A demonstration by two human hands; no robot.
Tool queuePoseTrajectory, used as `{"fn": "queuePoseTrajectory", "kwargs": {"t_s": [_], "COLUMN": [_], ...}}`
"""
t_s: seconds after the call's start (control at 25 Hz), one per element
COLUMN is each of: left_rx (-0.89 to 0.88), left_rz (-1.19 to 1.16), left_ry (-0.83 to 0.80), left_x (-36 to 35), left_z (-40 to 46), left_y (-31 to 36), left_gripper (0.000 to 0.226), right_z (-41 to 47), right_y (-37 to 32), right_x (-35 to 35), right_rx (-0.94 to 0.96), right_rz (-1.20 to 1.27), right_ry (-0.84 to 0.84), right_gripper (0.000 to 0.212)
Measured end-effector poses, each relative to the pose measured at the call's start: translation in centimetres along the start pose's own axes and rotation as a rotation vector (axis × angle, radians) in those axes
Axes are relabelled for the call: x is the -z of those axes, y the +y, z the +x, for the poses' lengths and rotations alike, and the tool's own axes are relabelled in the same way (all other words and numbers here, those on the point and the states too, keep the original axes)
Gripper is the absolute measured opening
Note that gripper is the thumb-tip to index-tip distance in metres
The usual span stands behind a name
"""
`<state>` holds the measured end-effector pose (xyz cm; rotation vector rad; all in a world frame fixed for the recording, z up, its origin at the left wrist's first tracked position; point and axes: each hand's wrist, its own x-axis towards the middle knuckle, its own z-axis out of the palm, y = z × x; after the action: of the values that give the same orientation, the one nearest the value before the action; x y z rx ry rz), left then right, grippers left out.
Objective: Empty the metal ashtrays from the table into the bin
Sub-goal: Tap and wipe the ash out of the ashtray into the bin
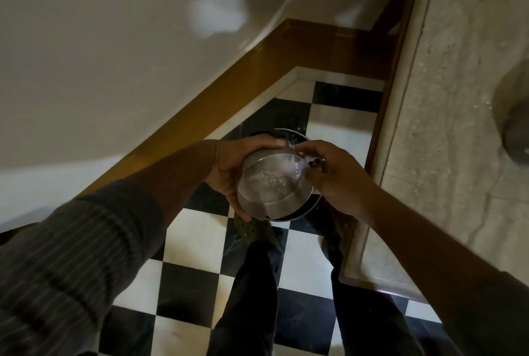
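A round metal ashtray (272,184) with pale ash inside is held tilted above a dark round bin (300,214) on the floor. My left hand (234,167) grips the ashtray's left and far side. My right hand (337,175) is at its right rim, fingers pinched on the edge. Most of the bin is hidden behind the ashtray and my hands; only parts of its rim show. A second blurred metal ashtray (515,138) sits on the stone table (458,69) at the right edge.
The floor is black-and-white checkered tile (194,244). A white wall with a brown wooden skirting board (217,104) runs on the left. The table's edge stands close on the right. My legs and a green shoe (252,229) are below the bin.
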<state>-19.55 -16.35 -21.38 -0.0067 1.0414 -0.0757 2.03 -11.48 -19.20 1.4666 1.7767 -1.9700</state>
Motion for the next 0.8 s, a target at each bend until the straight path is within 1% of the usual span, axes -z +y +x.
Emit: {"fn": "queuePoseTrajectory", "kwargs": {"t_s": [0.08, 0.2, 0.28, 0.36, 0.4, 0.44, 0.52, 0.56, 0.6, 0.64, 0.68, 0.72, 0.8], "left_rx": [-0.03, -0.109, -0.185, -0.297, -0.357, -0.406, -0.49, -0.54, -0.609, -0.67, -0.717, -0.748, -0.786], "left_rz": [0.039, 0.068, 0.132, 0.313, 0.422, 0.526, 0.804, 0.972, 1.112, 1.199, 1.233, 1.236, 1.211], "left_ry": [-0.033, -0.048, 0.0, 0.094, 0.171, 0.263, 0.485, 0.596, 0.687, 0.748, 0.789, 0.823, 0.874], "left_x": [-0.2, -0.6, -1.1, -2.0, -2.6, -2.9, -3.1, -3.3, -3.3, -3.2, -3.0, -2.7, -2.3], "left_z": [0.0, -0.4, -0.6, -0.6, -0.5, -0.3, 0.3, 0.5, 0.9, 1.3, 1.6, 2.0, 2.6], "left_y": [0.1, 0.3, 0.4, 0.5, 0.5, 0.3, -0.3, -0.9, -1.5, -2.1, -2.5, -2.8, -3.2], "left_gripper": [0.102, 0.092, 0.09, 0.075, 0.071, 0.079, 0.114, 0.127, 0.136, 0.142, 0.145, 0.147, 0.15], "right_z": [0.2, 0.2, -0.1, -0.8, -1.3, -1.8, -2.7, -3.1, -3.5, -3.9, -4.1, -4.4, -5.1], "right_y": [-0.2, -0.6, -0.8, -0.8, -0.7, -0.6, 0.1, 0.2, 0.2, -0.1, -0.6, -1.5, -3.6], "right_x": [-0.2, 0.2, 0.8, 1.2, 1.4, 1.6, 2.1, 2.3, 2.7, 3.0, 3.2, 3.5, 3.9], "right_rx": [0.042, 0.073, 0.105, 0.135, 0.164, 0.203, 0.27, 0.289, 0.31, 0.349, 0.417, 0.516, 0.739], "right_rz": [-0.069, -0.148, -0.198, -0.238, -0.271, -0.317, -0.404, -0.441, -0.472, -0.494, -0.51, -0.52, -0.527], "right_ry": [0.009, 0.048, 0.027, -0.013, -0.026, -0.031, -0.03, -0.033, -0.035, -0.026, 0.02, 0.103, 0.322], "right_gripper": [0.031, 0.031, 0.036, 0.05, 0.057, 0.063, 0.075, 0.082, 0.088, 0.092, 0.095, 0.097, 0.104]}}
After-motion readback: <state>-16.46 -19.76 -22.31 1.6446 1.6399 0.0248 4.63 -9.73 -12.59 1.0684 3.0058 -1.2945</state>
